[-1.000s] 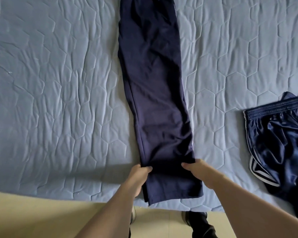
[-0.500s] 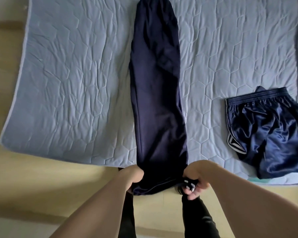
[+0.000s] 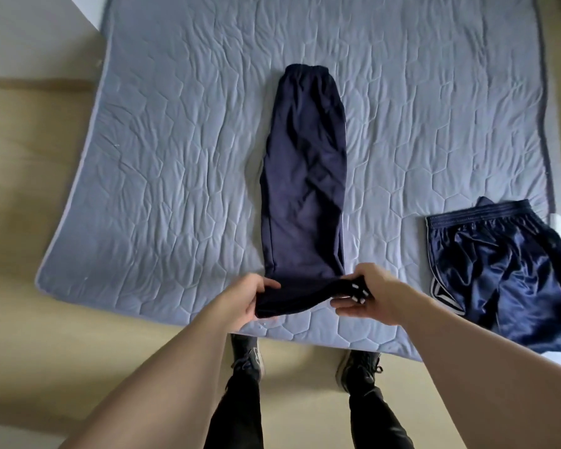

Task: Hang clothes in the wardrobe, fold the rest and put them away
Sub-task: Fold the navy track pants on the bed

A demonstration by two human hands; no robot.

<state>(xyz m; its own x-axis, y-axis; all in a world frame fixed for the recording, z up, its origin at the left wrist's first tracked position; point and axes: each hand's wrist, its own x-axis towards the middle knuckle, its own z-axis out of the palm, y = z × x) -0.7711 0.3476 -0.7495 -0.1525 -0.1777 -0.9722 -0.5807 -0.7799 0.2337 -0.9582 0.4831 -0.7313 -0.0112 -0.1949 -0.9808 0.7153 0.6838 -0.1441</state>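
Navy trousers (image 3: pixel 305 176) lie lengthwise on quilted blue bed cover (image 3: pixel 175 157), waistband at far end, hems at near edge. Left hand (image 3: pixel 240 301) grips near-left hem corner, fingers curled under cloth, tips hidden. Right hand (image 3: pixel 366 294) pinches near-right corner, thumb above, fingers below; white marks on hem partly covered. Near end lifted off cover. Shiny navy shorts (image 3: pixel 506 273) crumpled at right, near edge cut off by frame. Dark shoes (image 3: pixel 358 371) on beige floor (image 3: pixel 30 335), legs partly behind forearms.
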